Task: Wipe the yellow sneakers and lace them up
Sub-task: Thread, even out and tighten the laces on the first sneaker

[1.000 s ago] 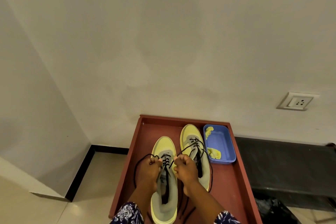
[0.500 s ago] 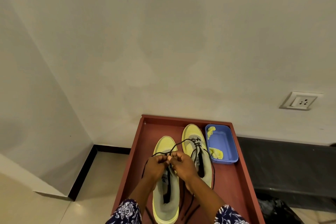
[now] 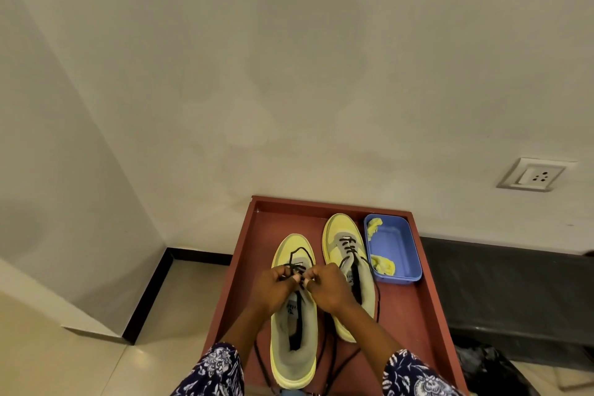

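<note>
Left hand (image 3: 275,287) and right hand (image 3: 328,287) both pinch the thin black shoelace (image 3: 299,255) over the left yellow-and-grey canvas sneaker (image 3: 293,325) near the red-brown wooden tray's (image 3: 414,315) near edge.

We see both hands, left hand (image 3: 274,288) & right hand (image 3: 328,288), pinching black lace (image 3: 297,262) over near yellow sneaker (image 3: 292,331) on red tray (image 3: 414,315).

Two yellow sneakers (image 3: 292,328) with grey tongues and black laces (image 3: 297,262) are sitting on a reddish-brown tray (image 3: 257,254). Beside the sneakers, a blue tub (image 3: 397,247) is showing a yellow cloth (image 3: 384,264). Navy sleeves (image 3: 215,370) are showing a white floral print.
</note>
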